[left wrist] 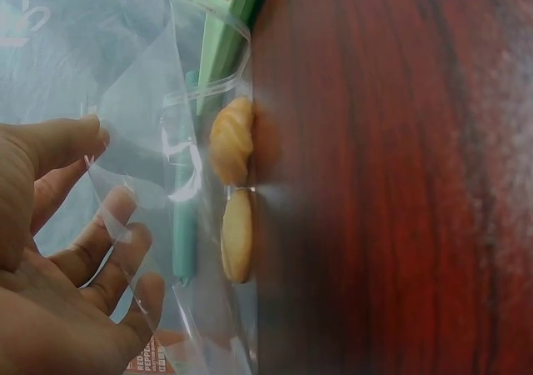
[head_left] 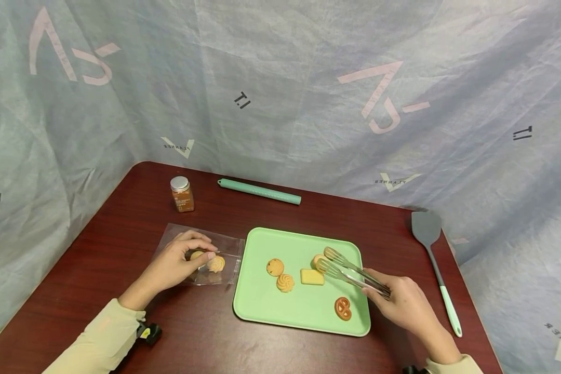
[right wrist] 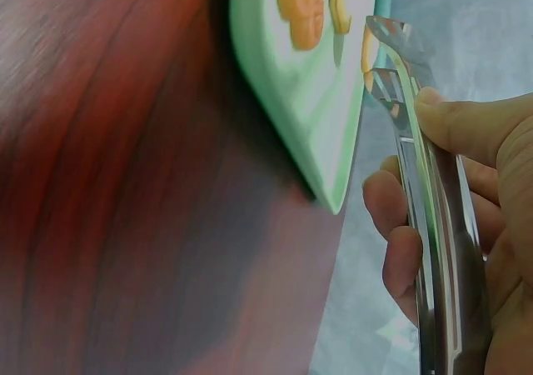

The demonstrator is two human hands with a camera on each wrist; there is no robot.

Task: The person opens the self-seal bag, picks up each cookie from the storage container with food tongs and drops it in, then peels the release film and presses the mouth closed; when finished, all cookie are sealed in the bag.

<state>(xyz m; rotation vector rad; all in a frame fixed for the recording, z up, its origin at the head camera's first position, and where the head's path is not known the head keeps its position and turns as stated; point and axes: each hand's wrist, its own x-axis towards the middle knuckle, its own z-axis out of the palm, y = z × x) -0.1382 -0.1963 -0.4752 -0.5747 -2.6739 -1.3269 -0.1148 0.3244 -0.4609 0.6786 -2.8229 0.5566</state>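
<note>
My left hand [head_left: 179, 259] pinches the upper layer of a clear plastic bag [left wrist: 141, 100] between thumb and fingertip, lifting it slightly. Inside lie a swirl cookie [head_left: 216, 264] and a second cookie [left wrist: 237, 237], partly hidden by the hand in the head view. Metal tongs [right wrist: 441, 250] are gripped in my right hand [head_left: 404, 301]. Their slotted ends lie either side of a round cookie [head_left: 317, 261] on the green tray [head_left: 271, 311]; contact is unclear. Also on the tray are a rectangular cookie [head_left: 311, 277], a round cookie [head_left: 275, 267], a swirl cookie [head_left: 285, 283] and a pretzel cookie [head_left: 343, 308].
A spice jar [head_left: 182, 195] with a silver lid stands at the back left of the dark red table [head_left: 205, 327]. Behind the tray lies a green stick-shaped item [head_left: 259, 191]. A grey spatula [head_left: 427, 234] lies along the right edge. Grey cloth [head_left: 280, 93] hangs behind.
</note>
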